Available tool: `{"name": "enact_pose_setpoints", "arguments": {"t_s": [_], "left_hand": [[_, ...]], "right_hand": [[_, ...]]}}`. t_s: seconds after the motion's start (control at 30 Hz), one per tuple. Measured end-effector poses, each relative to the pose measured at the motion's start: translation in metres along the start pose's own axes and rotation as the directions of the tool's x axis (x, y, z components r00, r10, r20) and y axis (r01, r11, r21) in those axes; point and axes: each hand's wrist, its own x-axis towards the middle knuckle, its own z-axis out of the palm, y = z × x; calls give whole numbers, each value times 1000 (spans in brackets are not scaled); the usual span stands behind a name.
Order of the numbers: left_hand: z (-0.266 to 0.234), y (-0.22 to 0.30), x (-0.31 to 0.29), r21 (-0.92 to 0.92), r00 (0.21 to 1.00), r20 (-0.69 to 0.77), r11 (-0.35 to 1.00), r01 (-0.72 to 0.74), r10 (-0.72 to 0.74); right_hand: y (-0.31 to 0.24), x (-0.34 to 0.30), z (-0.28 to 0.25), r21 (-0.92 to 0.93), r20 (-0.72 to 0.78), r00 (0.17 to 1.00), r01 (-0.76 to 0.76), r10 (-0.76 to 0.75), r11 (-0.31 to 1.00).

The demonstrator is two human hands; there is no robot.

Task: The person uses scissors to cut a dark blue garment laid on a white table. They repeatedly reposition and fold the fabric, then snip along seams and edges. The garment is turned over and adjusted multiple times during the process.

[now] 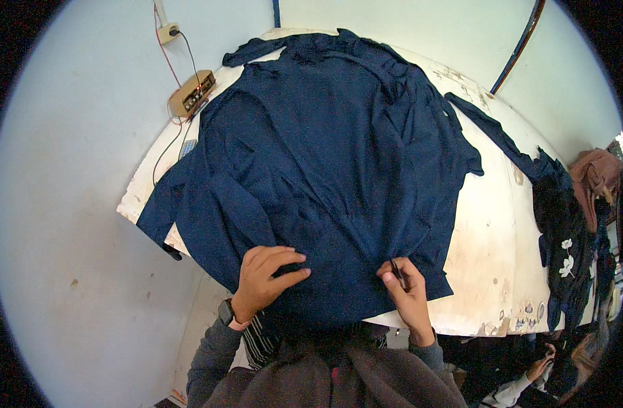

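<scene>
A large dark navy garment (pixel 345 156) lies spread and wrinkled over the pale table in front of me, its near edge by my body. My left hand (pixel 265 277) rests on the cloth near that edge, fingers apart and holding nothing. To its right, my right hand (pixel 408 289) is closed round a small, slim dark tool (pixel 396 269), just above the cloth. The tool looks like thread snips or tweezers; its tip is too small to make out.
A brown electrical box (pixel 192 94) with wires stands at the table's far left, below a wall socket (pixel 167 32). Dark clothing with white flowers (pixel 566 262) drapes over the right end of the worn table (pixel 492 231). Another person's hand (pixel 541 364) shows at lower right.
</scene>
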Motion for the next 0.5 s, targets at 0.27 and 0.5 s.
{"name": "enact_pose_setpoints", "arguments": {"t_s": [0.27,0.5], "left_hand": [[5,37,-42,69,929,-37,926,371,-369],[-9,90,-45,-738,329,395,-82,670,-858]], "right_hand": [[11,17,71,15,156,958,-245,239,970],[3,15,78,260,54,972,-234,228,937]]}}
